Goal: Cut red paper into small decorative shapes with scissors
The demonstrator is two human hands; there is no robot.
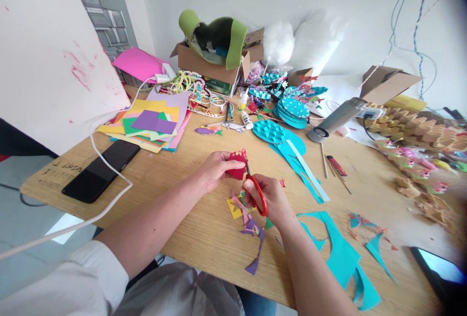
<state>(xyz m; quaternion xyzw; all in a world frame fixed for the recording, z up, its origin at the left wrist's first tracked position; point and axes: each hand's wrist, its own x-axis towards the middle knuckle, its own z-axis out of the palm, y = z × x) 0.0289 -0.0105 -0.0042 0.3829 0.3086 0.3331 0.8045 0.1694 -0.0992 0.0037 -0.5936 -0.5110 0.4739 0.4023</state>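
Over paper scraps (260, 252) on the counter (175, 170), the left hand (214, 171) has fingers clamped on red paper (238, 173), the right hand (273, 194) on scissors (260, 192), teal offcuts (345, 262) nearby.

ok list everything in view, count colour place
paper piece: one, red, left hand
scissors: one, red, right hand
scraps: many, mixed, front
paper stack: one, multicoloured, left
smartphones: two, black, both sides
small bottles: two, white, back
metal flask: one, grey, right
cardboard boxes: several, brown, back
foam sheet: one, green, atop box
bumpy ovals: several, turquoise, back centre
stuffing: uncounted, white, back
small crafts: uncounted, mixed, back and right
table: one, brown, beneath
hands: two, bare, centre
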